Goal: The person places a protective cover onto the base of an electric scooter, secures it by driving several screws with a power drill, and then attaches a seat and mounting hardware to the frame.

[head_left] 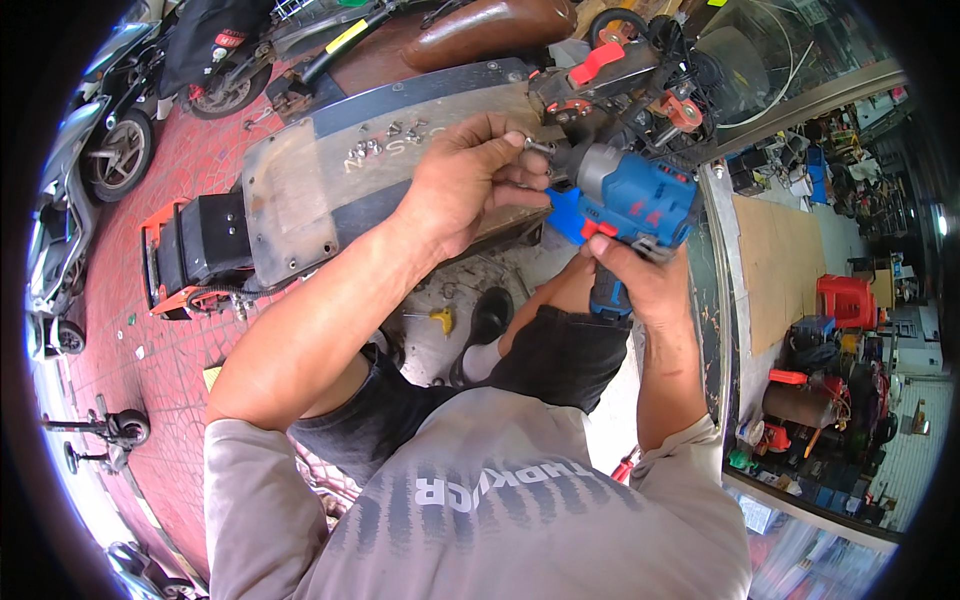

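My right hand (645, 275) grips a blue cordless impact driver (635, 195) by its handle, with the thumb by the red trigger. The driver's nose points left, toward my left hand (465, 180). Between the thumb and fingers of that hand is a small metal bolt (538, 146), close to the driver's tip; whether they touch I cannot tell. Below both hands lies the worn deck (290, 190) of an electric scooter, dark with a brownish middle. Several loose screws (368, 147) are grouped on top of it.
A yellow-handled tool (441, 319) lies on the ground by my shoe (490, 318). Beyond the deck are a brown leather seat (490, 30) and red clamp-like parts (597, 63). Motorcycles (120, 150) stand at left on red paving. Cluttered shelves and a red stool (846, 302) are at right.
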Tool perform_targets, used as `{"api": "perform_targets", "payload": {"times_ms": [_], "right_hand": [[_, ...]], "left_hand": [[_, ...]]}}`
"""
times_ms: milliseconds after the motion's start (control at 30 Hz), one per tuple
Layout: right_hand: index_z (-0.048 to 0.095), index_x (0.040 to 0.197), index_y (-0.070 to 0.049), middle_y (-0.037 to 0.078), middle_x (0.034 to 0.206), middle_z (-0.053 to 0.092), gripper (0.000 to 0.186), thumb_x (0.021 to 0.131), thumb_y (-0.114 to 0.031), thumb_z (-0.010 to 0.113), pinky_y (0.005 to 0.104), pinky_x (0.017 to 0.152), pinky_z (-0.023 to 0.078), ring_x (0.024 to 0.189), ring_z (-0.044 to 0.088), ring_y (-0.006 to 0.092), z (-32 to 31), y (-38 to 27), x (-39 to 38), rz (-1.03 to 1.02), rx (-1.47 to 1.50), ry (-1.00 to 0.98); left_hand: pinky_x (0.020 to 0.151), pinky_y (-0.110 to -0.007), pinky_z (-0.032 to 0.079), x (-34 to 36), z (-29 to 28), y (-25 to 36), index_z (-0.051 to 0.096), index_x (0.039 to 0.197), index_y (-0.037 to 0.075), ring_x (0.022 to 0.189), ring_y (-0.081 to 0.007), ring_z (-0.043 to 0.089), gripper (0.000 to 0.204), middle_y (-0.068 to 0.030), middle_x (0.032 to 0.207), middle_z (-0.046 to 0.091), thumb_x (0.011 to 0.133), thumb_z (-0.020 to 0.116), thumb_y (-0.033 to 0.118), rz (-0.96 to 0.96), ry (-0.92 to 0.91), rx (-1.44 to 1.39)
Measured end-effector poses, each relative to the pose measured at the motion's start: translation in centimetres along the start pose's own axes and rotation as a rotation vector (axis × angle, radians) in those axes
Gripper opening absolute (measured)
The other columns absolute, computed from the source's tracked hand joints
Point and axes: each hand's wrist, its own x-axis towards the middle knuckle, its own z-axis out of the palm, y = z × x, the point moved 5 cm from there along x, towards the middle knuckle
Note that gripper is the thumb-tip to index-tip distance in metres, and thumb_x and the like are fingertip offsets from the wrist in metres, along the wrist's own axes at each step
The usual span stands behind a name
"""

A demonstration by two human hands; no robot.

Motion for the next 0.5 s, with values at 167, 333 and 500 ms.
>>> {"api": "perform_targets", "payload": {"times_ms": [167,333,500], "right_hand": [[0.078,0.104,-0.002,0.007,0.094,0.078,0.020,0.085,-0.005,0.082,0.0317,0.084,0.057,0.087,0.070,0.0118,-0.5,-2.1,0.1,-0.180,-0.402,-0.058],[0.079,0.105,-0.001,0.008,0.091,0.079,0.023,0.086,-0.014,0.082,0.0351,0.080,0.057,0.082,0.070,0.0134,-2.5,-3.2,2.6,-0.114,-0.573,-0.165],[0.079,0.098,0.000,0.007,0.076,0.074,0.023,0.086,-0.018,0.083,0.0315,0.063,0.052,0.068,0.065,0.0117,-4.0,-3.6,7.1,0.120,-0.729,-0.295]], "left_hand": [[0.085,-0.038,0.063,0.4,-0.5,0.3,0.067,0.117,0.003,0.096,-0.0217,0.072,0.013,-0.0118,0.105,0.072,0.110,0.058,0.009,0.155,0.009,0.548],[0.102,-0.043,0.053,0.7,0.2,1.3,0.073,0.112,0.003,0.115,-0.0320,0.066,0.024,-0.0129,0.114,0.072,0.091,0.065,-0.003,0.662,-0.091,1.278],[0.112,-0.048,0.046,2.4,0.6,-0.9,0.076,0.113,0.005,0.130,-0.0364,0.056,0.036,-0.0105,0.125,0.071,0.081,0.065,-0.004,0.744,-0.123,1.467]]}}
